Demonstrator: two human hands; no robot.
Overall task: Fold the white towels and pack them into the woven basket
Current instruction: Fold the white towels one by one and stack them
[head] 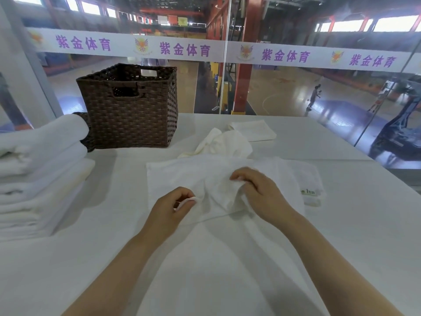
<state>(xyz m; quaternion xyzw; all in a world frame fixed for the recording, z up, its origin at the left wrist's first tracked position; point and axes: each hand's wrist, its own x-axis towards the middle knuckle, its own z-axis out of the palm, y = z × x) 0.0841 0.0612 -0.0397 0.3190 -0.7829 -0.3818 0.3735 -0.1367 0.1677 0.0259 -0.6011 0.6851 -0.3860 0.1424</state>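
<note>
The white towel (218, 179) lies spread on the table (341, 224), bunched into soft wrinkles between the two hands. The left hand (168, 210) pinches a fold of its near edge between thumb and curled fingers. The right hand (259, 190) grips a raised pleat under its curled fingertips. Judged from the creasing, the cloth is light, limp and non-slippery; it will sag wherever it is unsupported. Take hold at the corners or hemmed edges, beyond the fingertips on either side, so that the fold line stays straight. The woven basket (132, 110) stands well beyond the left fingers, upright. A crumpled towel (225, 142) lies just past the right fingertips
</note>
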